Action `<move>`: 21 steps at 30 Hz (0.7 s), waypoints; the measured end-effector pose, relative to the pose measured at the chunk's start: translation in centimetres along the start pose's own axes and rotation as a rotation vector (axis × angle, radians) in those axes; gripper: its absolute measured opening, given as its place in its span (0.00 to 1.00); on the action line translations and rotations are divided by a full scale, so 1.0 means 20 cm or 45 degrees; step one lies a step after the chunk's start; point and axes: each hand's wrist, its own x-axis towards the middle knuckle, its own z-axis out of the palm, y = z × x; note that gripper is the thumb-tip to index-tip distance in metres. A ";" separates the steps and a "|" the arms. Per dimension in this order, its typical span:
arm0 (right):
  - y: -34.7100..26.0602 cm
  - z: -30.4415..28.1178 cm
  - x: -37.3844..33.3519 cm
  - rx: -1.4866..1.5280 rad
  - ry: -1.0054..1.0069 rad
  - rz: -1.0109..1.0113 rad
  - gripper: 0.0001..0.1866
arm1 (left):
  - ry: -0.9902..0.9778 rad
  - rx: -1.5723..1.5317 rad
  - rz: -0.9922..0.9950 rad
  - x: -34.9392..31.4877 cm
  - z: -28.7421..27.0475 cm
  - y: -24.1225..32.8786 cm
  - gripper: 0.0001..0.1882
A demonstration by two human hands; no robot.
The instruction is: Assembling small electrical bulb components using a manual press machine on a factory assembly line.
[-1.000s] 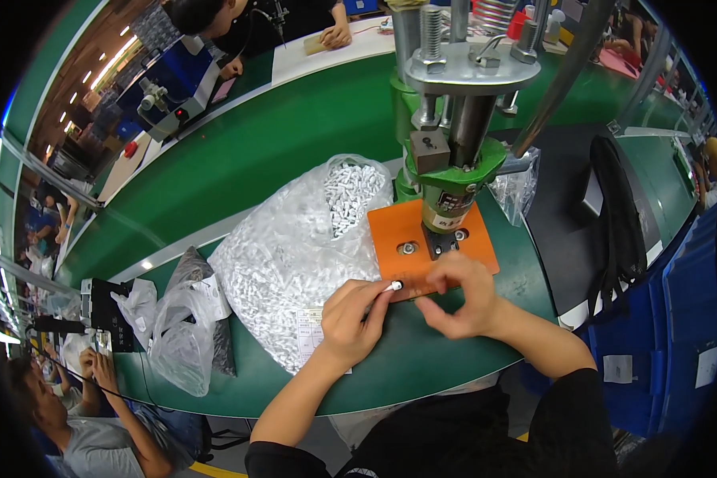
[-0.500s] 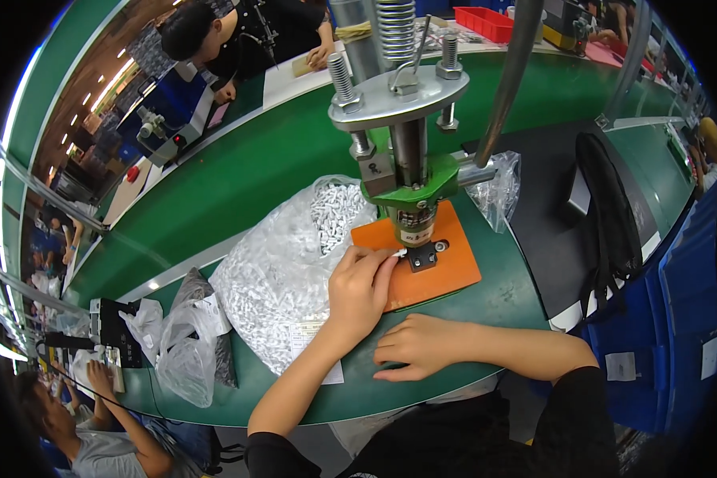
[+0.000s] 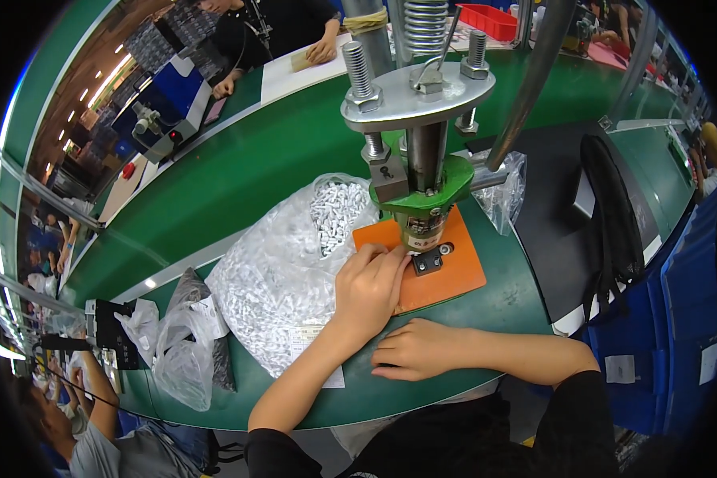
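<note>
My left hand (image 3: 370, 287) reaches onto the orange base plate (image 3: 454, 275) of a hand press (image 3: 422, 159). Its fingertips pinch something small at the dark metal fixture (image 3: 429, 260) under the green press head; the part itself is hidden by my fingers. My right hand (image 3: 414, 350) rests flat on the green table (image 3: 518, 303) in front of the plate, fingers loosely curled, holding nothing that I can see. A big clear bag of small white parts (image 3: 287, 263) lies just left of my left hand.
Smaller clear and dark bags (image 3: 183, 342) lie at the left table end. A clear bag (image 3: 506, 195) sits behind the press. A black strap (image 3: 613, 231) hangs over the table on the right. Another person (image 3: 271, 32) works at the far table; someone else (image 3: 88, 430) sits lower left.
My head moved closer to the press. My left hand went from the front of the plate up to the fixture. My right hand let go and dropped to the table.
</note>
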 end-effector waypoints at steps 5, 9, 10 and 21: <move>0.00 0.01 0.00 0.055 0.027 -0.004 0.12 | 0.005 0.012 0.026 -0.02 0.00 -0.01 0.09; 0.00 0.00 0.00 0.049 0.023 -0.002 0.12 | 0.018 0.015 0.050 -0.02 0.00 -0.01 0.10; 0.00 0.01 0.00 0.050 0.037 -0.005 0.12 | 0.029 0.017 0.055 -0.03 0.01 -0.01 0.10; 0.01 0.03 0.01 0.030 0.046 -0.019 0.11 | -0.002 -0.010 0.106 -0.06 0.00 -0.04 0.12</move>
